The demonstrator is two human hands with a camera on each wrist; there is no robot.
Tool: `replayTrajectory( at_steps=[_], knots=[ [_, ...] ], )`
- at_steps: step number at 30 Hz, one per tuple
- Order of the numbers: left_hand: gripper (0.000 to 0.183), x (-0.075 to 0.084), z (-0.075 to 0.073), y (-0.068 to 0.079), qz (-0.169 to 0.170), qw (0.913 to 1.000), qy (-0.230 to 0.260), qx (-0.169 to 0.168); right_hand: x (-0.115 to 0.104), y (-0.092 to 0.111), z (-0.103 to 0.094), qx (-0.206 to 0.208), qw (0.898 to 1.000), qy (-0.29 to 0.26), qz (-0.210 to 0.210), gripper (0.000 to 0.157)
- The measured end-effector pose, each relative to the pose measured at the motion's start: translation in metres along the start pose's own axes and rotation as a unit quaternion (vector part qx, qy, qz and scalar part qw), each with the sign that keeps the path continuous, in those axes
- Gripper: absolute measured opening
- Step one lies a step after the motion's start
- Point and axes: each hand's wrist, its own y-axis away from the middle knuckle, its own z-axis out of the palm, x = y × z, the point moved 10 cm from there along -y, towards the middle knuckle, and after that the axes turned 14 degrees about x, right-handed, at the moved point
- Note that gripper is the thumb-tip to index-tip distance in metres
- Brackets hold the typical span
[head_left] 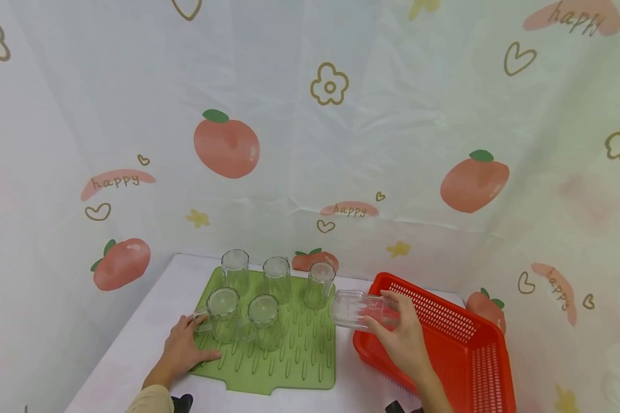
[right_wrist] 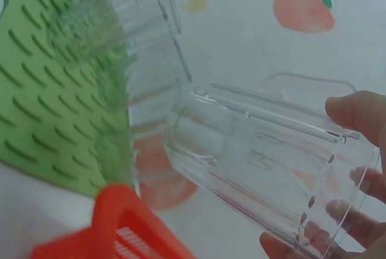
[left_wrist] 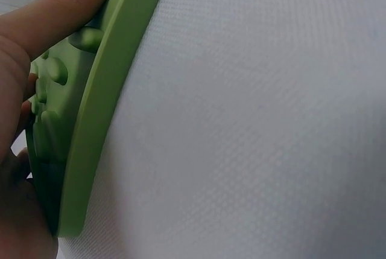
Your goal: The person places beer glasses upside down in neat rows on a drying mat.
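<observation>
On the green drying mat stand several clear glass mugs, among them a front-left mug and a front-middle mug. My left hand rests on the mat's left edge with its thumb spread. Its fingertips lie close to the front-left mug's handle. In the left wrist view, the thumb lies along the mat's raised rim. My right hand grips another glass mug by its rim end. That mug is tilted on its side, its base pointing left toward the mat.
A red plastic basket with slotted sides sits right of the mat, partly beneath my right hand. Both stand on a white-covered table. Behind hangs a white curtain printed with fruit.
</observation>
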Motion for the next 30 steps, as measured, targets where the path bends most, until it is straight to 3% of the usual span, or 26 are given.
replayTrajectory(
  at_steps=[7, 16, 22, 26, 30],
  knots=[
    [0.113, 0.005, 0.001, 0.000, 0.002, 1.0000, 0.004, -0.002, 0.002, 0.006, 0.023, -0.017, 0.999, -0.023, 0.040, 0.061],
    [0.111, 0.009, -0.007, 0.001, 0.002, 1.0000, -0.003, -0.004, -0.003, 0.014, 0.050, -0.034, 0.997, -0.056, 0.051, 0.058],
    [0.113, 0.004, -0.004, 0.000, -0.003, 0.9999, -0.001, -0.011, -0.001, 0.018, 0.069, -0.042, 0.993, -0.087, 0.064, 0.056],
    [0.116, 0.002, -0.001, -0.001, -0.012, 0.9994, 0.016, -0.026, -0.003, 0.020, 0.078, -0.049, 0.991, -0.107, 0.071, 0.056],
    [0.121, 0.001, -0.002, -0.002, -0.029, 0.9962, 0.065, -0.050, -0.005, 0.022, 0.085, -0.060, 0.988, -0.123, 0.076, 0.055]
  ],
)
